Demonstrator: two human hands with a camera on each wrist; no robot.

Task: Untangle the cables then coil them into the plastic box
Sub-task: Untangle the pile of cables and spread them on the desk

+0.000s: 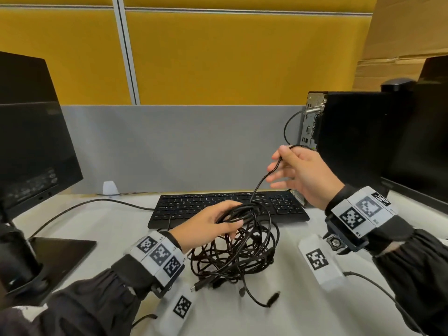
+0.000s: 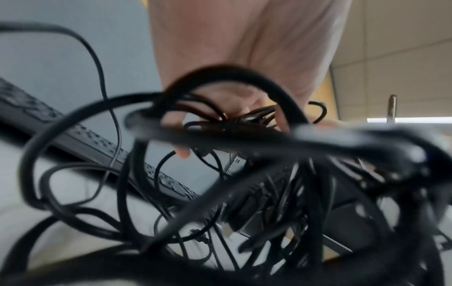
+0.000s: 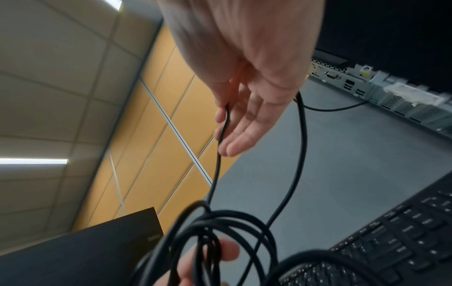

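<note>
White desk [image 1: 97, 226] in a cubicle, grey and yellow partition behind. Nearest the viewer: loose plug ends [image 1: 272, 299] of the cable tangle [image 1: 232, 253] trail on the desk. The tangle itself hangs just in front of the keyboard [image 1: 228, 207], its lower loops seemingly resting on the surface. Left hand [image 1: 208, 226] grips the top of the bundle, fingers curled round several loops. Right hand [image 1: 305, 175] is raised above and to the right, fingers fairly straight, one strand [image 1: 261, 180] pinched between them. That strand runs down-left from the right hand into the bundle at the left hand; long axis diagonal, nearly taut. Judgement: the pull should go up and right, away from the left hand, the nearer anchor. Further back: monitor [image 1: 31, 132] left, computer tower [image 1: 351, 132] right. No plastic box in view.
</note>
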